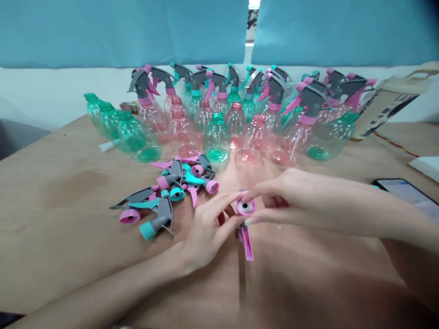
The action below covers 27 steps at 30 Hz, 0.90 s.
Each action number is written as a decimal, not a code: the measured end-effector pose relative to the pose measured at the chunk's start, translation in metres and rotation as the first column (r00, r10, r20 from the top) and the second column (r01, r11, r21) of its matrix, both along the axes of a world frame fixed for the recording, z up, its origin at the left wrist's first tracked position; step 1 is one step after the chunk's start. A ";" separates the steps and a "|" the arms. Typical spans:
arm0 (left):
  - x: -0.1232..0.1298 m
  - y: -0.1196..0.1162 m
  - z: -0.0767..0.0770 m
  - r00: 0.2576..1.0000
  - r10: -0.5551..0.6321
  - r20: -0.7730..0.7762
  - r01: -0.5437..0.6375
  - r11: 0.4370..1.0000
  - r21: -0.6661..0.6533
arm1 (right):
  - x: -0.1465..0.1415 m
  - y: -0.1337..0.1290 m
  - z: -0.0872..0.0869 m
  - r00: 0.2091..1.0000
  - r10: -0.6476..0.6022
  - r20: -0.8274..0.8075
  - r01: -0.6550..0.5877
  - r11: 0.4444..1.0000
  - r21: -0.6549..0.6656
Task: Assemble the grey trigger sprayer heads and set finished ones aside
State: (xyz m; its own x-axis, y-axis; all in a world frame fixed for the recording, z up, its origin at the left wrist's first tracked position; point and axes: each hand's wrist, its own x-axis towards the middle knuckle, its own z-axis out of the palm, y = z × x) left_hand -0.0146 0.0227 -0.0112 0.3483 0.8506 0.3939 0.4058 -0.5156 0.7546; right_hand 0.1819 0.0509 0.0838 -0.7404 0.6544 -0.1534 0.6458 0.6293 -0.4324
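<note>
Between both hands is a trigger spray head (247, 244) with a pink collar and pink trigger, its round opening turned up toward me. My left hand (214, 221) pinches it from the left side, thumb and forefinger at the collar. From the right, my right hand (277, 201) grips the same collar with its fingers and thumb. Much of the spray head's grey body is hidden by the hands. Left of my left hand lies a pile of loose spray heads (174, 173), grey with pink or turquoise parts. One with a turquoise collar (148, 230) is closest to my left wrist.
Uncapped bottles, such as a green one (217, 137) and a pink one (252, 141), stand in front of several bottles with spray heads (310, 103). A phone (408, 194) lies at the right beside my forearm. A large printed container (387, 105) stands behind it on the wooden table (61, 219).
</note>
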 end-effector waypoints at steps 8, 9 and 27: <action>-0.003 0.003 0.004 0.995 -0.090 -0.045 0.088 0.996 -0.030 | -0.006 0.008 0.000 0.991 0.012 -0.132 -0.020 0.998 -0.057; -0.003 0.003 0.004 0.995 -0.090 -0.052 0.089 0.996 -0.023 | -0.006 0.007 0.000 0.991 0.009 -0.133 -0.014 0.999 -0.041; -0.007 0.001 0.004 0.984 -0.111 -0.138 0.121 0.991 0.065 | -0.005 0.003 0.000 0.997 0.044 -0.067 -0.045 0.999 -0.016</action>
State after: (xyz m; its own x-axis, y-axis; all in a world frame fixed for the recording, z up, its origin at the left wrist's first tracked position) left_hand -0.0217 0.0233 -0.0068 0.4966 0.7720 0.3967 0.4346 -0.6168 0.6563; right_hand 0.1768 0.0542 0.0839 -0.7775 0.6184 -0.1143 0.5871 0.6486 -0.4844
